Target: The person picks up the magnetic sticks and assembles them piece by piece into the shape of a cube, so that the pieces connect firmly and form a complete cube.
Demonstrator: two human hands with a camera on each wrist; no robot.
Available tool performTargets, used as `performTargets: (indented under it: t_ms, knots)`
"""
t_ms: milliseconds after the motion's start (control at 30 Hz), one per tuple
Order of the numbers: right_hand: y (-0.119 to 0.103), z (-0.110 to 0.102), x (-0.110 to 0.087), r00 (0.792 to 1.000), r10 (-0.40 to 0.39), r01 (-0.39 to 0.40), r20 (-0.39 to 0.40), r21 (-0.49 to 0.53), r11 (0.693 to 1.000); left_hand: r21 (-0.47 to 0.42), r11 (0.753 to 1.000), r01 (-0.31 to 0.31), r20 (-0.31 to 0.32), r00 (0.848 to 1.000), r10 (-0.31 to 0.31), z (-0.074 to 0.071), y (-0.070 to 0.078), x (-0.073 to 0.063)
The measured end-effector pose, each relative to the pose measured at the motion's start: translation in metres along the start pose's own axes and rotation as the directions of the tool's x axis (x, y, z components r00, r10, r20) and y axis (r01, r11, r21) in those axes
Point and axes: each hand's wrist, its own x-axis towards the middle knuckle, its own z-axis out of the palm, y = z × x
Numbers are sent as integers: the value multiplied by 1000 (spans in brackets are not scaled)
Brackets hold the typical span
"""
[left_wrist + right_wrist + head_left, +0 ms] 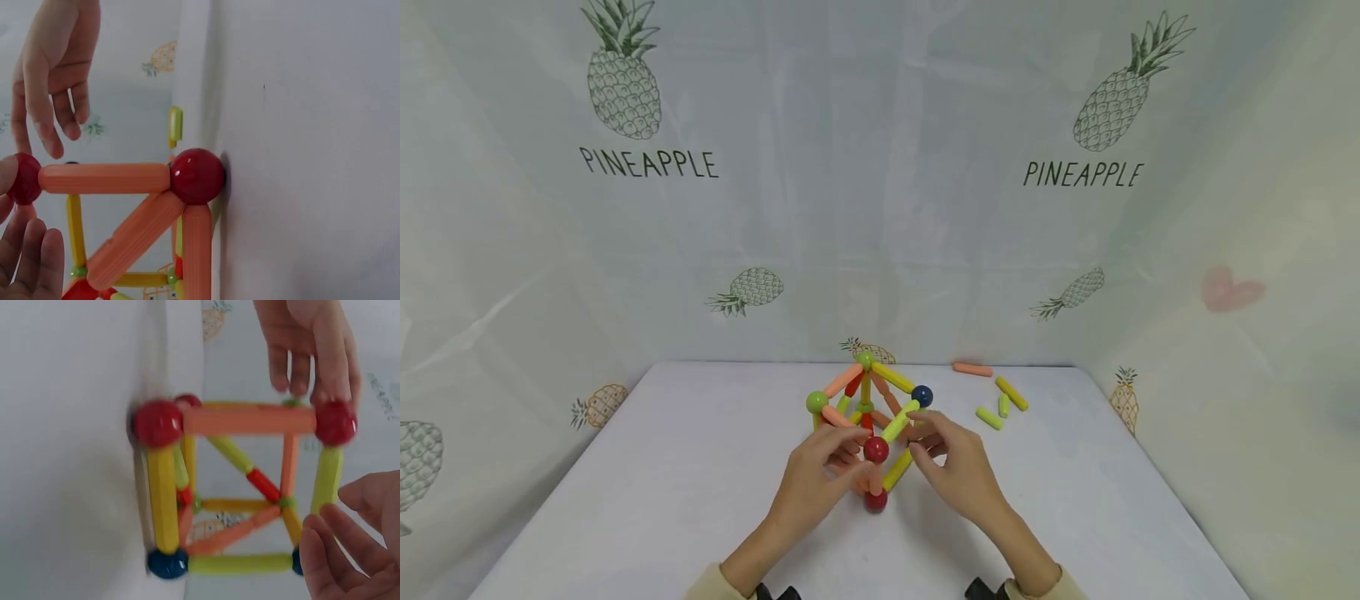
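A frame of coloured rods and balls stands on the table. Fingers and thumb of my left hand (820, 462) pinch the red ball (876, 450) at its upper front corner. Below that, an orange rod (106, 179) links this ball to a second red ball (197, 176) at the table. My right hand (955, 458) is beside the lime rod (898, 422), its loosely bent fingers close about the rod with thumb and forefinger apart. The lime rod runs from the pinched red ball towards a dark blue ball (922, 396). A yellow rod (162, 500) joins the lower corners.
Behind and right of the frame lie loose rods: an orange rod (972, 369), a yellow rod (1012, 393) and two short lime pieces (989, 418). A pineapple-print curtain (880, 208) hangs at the back edge of the white table (685, 483).
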Motion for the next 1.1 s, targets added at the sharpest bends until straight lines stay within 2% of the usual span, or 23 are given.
performTargets:
  t_ms: [100,167,267,400,500,767,1100]
  knots:
    - [15,-14,13,997,-44,40,-57,-77,996,6,1000,18,-11,1000,-18,3,2,-1]
    - [26,-22,23,997,-68,63,-38,-115,991,15,1000,25,-22,999,-24,5,2,-2]
    - [40,-32,37,994,-81,89,78,-108,990,24,999,40,-35,999,-40,8,2,-3]
    - [54,-37,49,965,-73,77,253,-7,997,42,998,41,-35,999,-40,10,1,-2]
    - [60,-37,51,952,-49,41,302,35,999,50,998,31,-24,999,-30,10,0,0]
    - [63,-36,45,967,-34,30,252,20,999,67,998,9,2,1000,-9,0,-3,2]
    - [52,-37,27,978,-31,40,204,-40,998,55,998,-26,-2,1000,26,-17,-17,4]
